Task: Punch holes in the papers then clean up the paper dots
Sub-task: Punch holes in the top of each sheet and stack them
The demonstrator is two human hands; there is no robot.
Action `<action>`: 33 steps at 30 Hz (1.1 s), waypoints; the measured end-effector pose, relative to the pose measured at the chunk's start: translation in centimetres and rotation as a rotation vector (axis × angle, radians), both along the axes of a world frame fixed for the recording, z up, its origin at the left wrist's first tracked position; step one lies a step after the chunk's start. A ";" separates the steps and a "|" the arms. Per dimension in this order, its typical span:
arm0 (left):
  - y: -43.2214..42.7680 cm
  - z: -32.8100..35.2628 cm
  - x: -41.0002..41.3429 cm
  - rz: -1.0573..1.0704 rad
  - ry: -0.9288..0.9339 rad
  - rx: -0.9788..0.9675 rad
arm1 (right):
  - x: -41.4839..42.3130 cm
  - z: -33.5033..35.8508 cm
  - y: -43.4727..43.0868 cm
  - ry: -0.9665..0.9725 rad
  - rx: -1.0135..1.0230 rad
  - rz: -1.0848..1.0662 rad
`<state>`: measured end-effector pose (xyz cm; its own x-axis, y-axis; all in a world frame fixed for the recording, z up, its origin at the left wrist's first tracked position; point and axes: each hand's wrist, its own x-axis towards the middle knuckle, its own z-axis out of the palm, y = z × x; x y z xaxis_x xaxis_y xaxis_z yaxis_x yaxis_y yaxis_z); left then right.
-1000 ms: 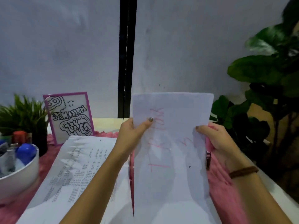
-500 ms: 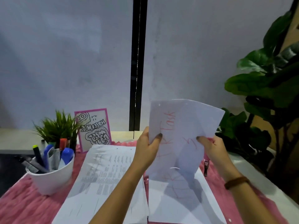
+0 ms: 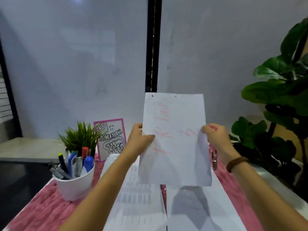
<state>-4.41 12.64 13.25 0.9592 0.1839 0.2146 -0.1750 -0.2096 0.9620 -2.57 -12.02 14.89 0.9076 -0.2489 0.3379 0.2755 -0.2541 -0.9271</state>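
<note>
I hold a white sheet of paper (image 3: 175,140) upright in the air above the table, with faint red writing on it and two punched holes near its top edge. My left hand (image 3: 139,140) pinches its left edge and my right hand (image 3: 215,139) grips its right edge. Below it lie a printed sheet (image 3: 133,197) and a blank white sheet (image 3: 200,210) on the pink cloth (image 3: 43,212). A metal tool (image 3: 214,160), perhaps the hole punch, shows partly behind my right wrist.
A white cup (image 3: 75,185) full of markers stands at the left, with a small green plant (image 3: 80,139) and a pink-framed card (image 3: 110,139) behind it. A large leafy plant (image 3: 283,100) fills the right side. A wall stands straight ahead.
The held sheet has lifted clear of the table and straightened upright. The view has tilted and drawn back, so the cup of markers and more of the table show.
</note>
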 end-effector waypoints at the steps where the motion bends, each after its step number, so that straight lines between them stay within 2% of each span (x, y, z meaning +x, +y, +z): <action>1: 1.2 0.4 -0.2 0.023 0.037 0.001 | 0.4 0.4 1.1 0.066 0.009 0.033; 3: 3.4 0.3 -1.3 0.076 0.081 0.057 | 1.1 -0.1 3.4 0.272 0.013 0.115; 6: 6.6 -1.4 -3.3 0.165 0.165 0.282 | 1.5 -2.9 7.3 0.485 -0.164 0.232; 8: 8.4 -3.1 -4.2 0.208 0.280 0.517 | 1.4 -5.1 9.7 0.526 -0.377 0.279; 10: 9.5 -4.8 -4.7 0.233 0.366 0.659 | 1.1 -7.5 11.8 0.540 -0.571 0.338; 13: 9.6 -6.9 -5.2 0.236 0.420 0.830 | 0.4 -10.6 13.1 0.588 -0.615 0.311; 17: 9.0 -9.0 -4.9 0.261 0.470 0.995 | -0.4 -12.5 13.4 0.556 -0.710 0.222; 26: 8.2 -9.7 -4.1 0.302 0.476 1.128 | 0.3 -13.0 12.9 0.552 -0.747 0.194; 33: 7.8 -11.3 -4.5 0.293 0.545 1.176 | -0.5 -12.9 12.5 0.480 -0.936 0.072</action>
<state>-8.90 20.48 1.92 0.9297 0.3682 -0.0095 0.3668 -0.9232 0.1150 -3.07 0.48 2.04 0.9994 -0.0147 -0.0316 -0.0258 -0.9224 -0.3855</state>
